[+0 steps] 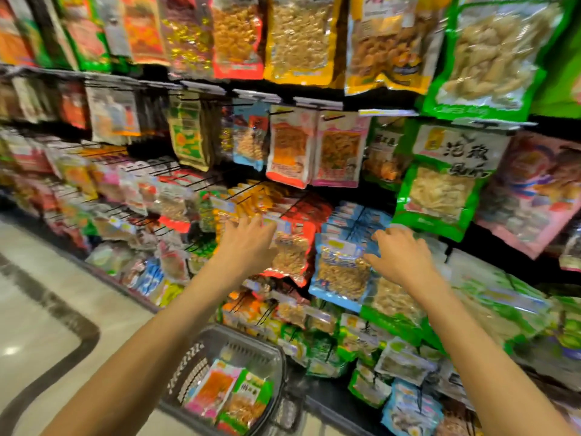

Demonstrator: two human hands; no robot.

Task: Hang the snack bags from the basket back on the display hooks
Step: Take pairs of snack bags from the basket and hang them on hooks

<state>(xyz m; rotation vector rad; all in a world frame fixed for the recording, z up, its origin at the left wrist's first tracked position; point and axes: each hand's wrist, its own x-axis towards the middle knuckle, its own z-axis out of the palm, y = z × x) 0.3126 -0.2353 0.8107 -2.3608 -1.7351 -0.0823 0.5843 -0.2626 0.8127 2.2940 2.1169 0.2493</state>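
Observation:
A grey plastic basket (201,350) stands on the floor below my arms. Inside it lie a pink-and-orange snack bag (211,390) and a green snack bag (248,399). My left hand (248,243) reaches to the hooks in front of a red-edged snack bag (294,250), fingers spread; whether it touches the bag is unclear. My right hand (397,253) hovers with fingers apart at the upper right corner of a blue-edged snack bag (341,272) hanging on the display. Neither hand visibly grips a bag.
The display wall (345,102) is packed with hanging snack bags on black wire hooks, row above row. Large green bags (440,190) hang at the right. Pale tiled floor (47,309) with a dark stripe lies to the left.

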